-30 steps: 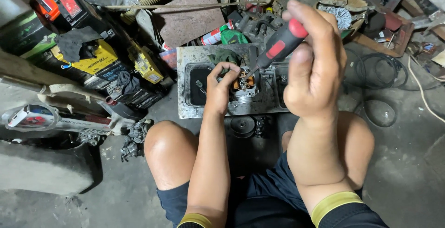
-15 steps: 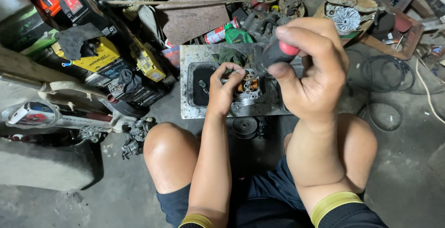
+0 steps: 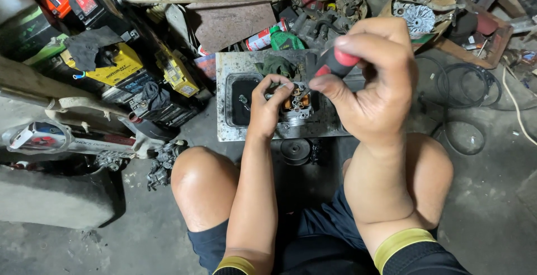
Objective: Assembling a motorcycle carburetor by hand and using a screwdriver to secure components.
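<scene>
I am holding the small metal carburettor [image 3: 295, 107] steady with my left hand [image 3: 267, 110], fingers curled shut around its left side, on the grimy tray [image 3: 224, 135] at centre frame. My right hand [image 3: 372, 82] is clamping the red-and-black screwdriver [image 3: 334, 62], whose long axis is slanting down-left, so the carburettor is lying lower left of those fingers.

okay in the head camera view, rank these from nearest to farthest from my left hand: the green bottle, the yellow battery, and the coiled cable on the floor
From the left hand:
1. Green bottle, just above it, behind the metal tray.
2. Yellow battery, off to the left among the stacked batteries.
3. Coiled cable, far right on the floor, past the right hand.
</scene>
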